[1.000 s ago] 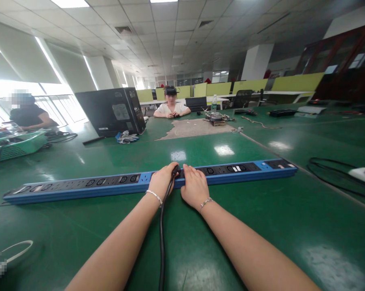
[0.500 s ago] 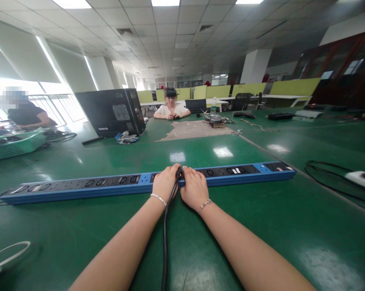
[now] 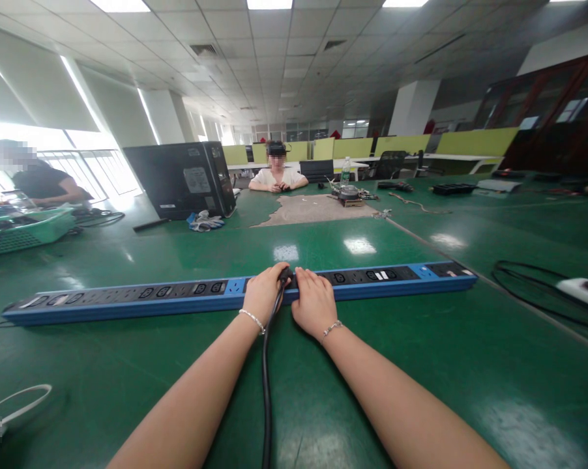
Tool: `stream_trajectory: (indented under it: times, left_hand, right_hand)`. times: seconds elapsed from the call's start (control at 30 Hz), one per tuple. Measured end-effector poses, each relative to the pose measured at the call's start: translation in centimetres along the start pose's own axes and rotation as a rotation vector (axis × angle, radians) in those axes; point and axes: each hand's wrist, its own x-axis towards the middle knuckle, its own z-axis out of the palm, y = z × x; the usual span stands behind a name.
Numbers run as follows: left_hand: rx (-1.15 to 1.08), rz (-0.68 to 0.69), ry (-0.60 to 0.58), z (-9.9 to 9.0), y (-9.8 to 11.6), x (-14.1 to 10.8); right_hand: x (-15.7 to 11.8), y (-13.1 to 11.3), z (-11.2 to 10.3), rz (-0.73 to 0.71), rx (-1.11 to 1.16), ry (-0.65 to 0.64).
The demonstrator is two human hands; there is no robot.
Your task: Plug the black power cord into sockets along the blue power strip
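A long blue power strip (image 3: 122,316) with a row of black sockets lies across the green table. At its middle, my left hand (image 3: 264,291) is closed on the black plug (image 3: 285,275) of a power cord, held at the strip's top face. The plug's front end is hidden, so I cannot tell how far it sits in a socket. The black cord (image 3: 266,378) runs down toward me between my forearms. My right hand (image 3: 314,296) grips the strip just right of the plug, fingers over the top and thumb at the near side.
A black computer case (image 3: 176,179) stands back left, with gloves (image 3: 205,221) by it. A green basket (image 3: 34,234) is at far left. Black cables and a white device (image 3: 582,291) lie at right. One person (image 3: 278,179) sits opposite, another (image 3: 44,182) at left.
My left hand and the plug have shifted slightly left, widening the gap to my right hand. My right hand stays on the strip, which has hardly moved.
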Motion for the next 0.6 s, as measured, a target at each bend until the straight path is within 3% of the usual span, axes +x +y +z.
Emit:
stream_trajectory:
  times: [0.4, 0.6]
  left_hand:
    - [0.172, 0.015, -0.004, -0.1, 0.9, -0.9]
    - [0.169, -0.008, -0.048, 0.6, 0.3, -1.0]
  right_hand:
    - [0.1, -0.1, -0.4, -0.014, 0.116, 0.049]
    - [-0.5, -1.6, -1.9, -0.309, 0.243, 0.124]
